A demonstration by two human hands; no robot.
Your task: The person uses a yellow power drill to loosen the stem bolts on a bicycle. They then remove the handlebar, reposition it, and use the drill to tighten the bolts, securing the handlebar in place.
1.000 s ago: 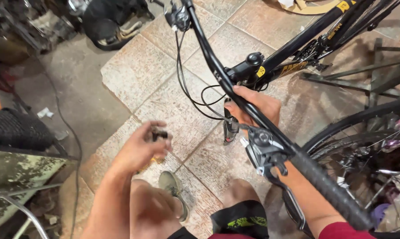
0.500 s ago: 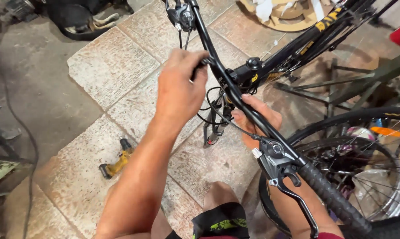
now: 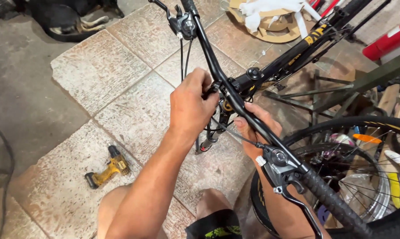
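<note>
Handlebar (image 3: 217, 71): black, running diagonally from top centre down to lower right, clamped at the stem (image 3: 248, 79) of a black bicycle frame (image 3: 306, 44) with yellow markings. Left hand (image 3: 192, 106): raised to the bar just left of the stem, fingers (image 3: 206, 90) curled closed around the bar and the cables there; exact item pinched between fingertips not discernible. Right hand (image 3: 257, 128): below and behind the bar, fingers partly curled, touching the underside of the bar near the thin cable (image 3: 235, 132); whether closed on anything cannot be told. Brake lever and shifter unit (image 3: 282, 170): mounted on the bar just beside the right hand, next to the ribbed black grip (image 3: 337, 208). Second lever (image 3: 182, 22): at the far end of the bar, cables hanging down. Yellow cordless drill (image 3: 107, 170): lying on the tiled floor (image 3: 98, 71), well apart from both hands. Spoked wheel (image 3: 364, 177): at lower right.
</note>
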